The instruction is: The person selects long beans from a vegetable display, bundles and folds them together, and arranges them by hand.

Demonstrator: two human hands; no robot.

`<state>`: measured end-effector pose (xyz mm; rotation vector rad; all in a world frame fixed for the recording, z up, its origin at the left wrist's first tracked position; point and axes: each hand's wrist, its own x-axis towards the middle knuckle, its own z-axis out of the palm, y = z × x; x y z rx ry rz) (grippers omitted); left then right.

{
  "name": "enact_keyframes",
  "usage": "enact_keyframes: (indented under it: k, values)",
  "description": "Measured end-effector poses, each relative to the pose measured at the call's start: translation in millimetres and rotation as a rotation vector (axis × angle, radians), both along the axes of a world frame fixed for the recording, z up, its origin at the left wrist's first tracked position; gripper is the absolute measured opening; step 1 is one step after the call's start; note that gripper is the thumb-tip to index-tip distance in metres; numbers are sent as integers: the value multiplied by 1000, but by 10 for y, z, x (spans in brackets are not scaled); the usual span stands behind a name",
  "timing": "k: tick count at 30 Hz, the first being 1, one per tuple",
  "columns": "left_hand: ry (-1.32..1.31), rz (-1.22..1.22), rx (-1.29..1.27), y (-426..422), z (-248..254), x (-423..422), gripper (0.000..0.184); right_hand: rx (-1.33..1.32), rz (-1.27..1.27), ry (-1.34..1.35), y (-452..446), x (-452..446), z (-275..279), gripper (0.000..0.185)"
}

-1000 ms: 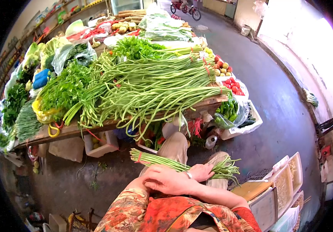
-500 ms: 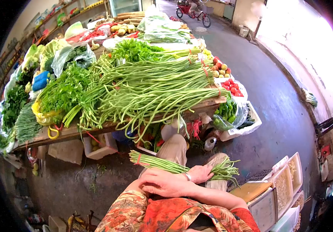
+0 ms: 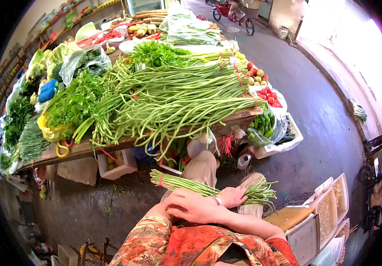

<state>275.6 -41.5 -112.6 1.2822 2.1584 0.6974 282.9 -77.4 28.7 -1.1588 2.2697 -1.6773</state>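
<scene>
A bundle of long beans [image 3: 184, 182], tied with a red band near its left end, lies across my lap. My forearms are crossed. My left hand [image 3: 233, 196], with a bracelet at the wrist, reaches to the right and rests on the loose-tip end of the bundle, its fingers loosely extended over the beans. Draped over my left forearm is my right hand [image 3: 190, 206], its fingers lying loosely with nothing visible in them. Part of the bundle's near side is hidden behind my hands.
Ahead stands a wooden stall table [image 3: 124, 144] heaped with long beans [image 3: 186, 111], leafy greens and other vegetables. Beside it are tomatoes [image 3: 268, 96] and a white foam box [image 3: 295, 142]. Trays [image 3: 324, 213] stand at my right. A red tricycle [image 3: 233, 13] is in the far lane.
The view has shifted slightly. The tricycle has moved to the right along the lane. A blurred person and wheel show more at the right edge. My hands stay almost in place.
</scene>
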Motion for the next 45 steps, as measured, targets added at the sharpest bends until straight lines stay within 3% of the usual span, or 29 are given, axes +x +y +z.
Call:
enact_keyframes:
  k: [4,5,12,16,18,22,25,34,38,45]
  values:
    - [-39,-18,-43,-19,137,-38,38,8,82,7,-48,-7,-89,24]
    - [-58,-28,-47,-18,147,-43,38,-24,35,-13,-53,-11,-75,17]
    - [-45,-3,-66,10,20,-7,37,73,-20,-32,75,-36,-151,19]
    - [-38,16,-28,29,-104,9,37,176,-120,-32,137,-53,-199,19]
    - [-65,-11,-37,12,56,-26,38,353,-191,87,89,-46,-298,18]
    - [-64,14,-104,23,324,-5,39,-101,-77,185,-99,-78,-179,20]
    - [2,-27,-123,45,273,10,39,-33,104,125,-166,-93,-181,21]
    - [43,-6,-55,26,230,2,37,76,-18,93,-85,-40,-240,20]
    - [43,-4,-25,18,206,8,37,-47,33,184,-167,-40,-196,21]
    - [44,4,-46,31,147,4,38,36,36,-54,-64,-121,-180,24]
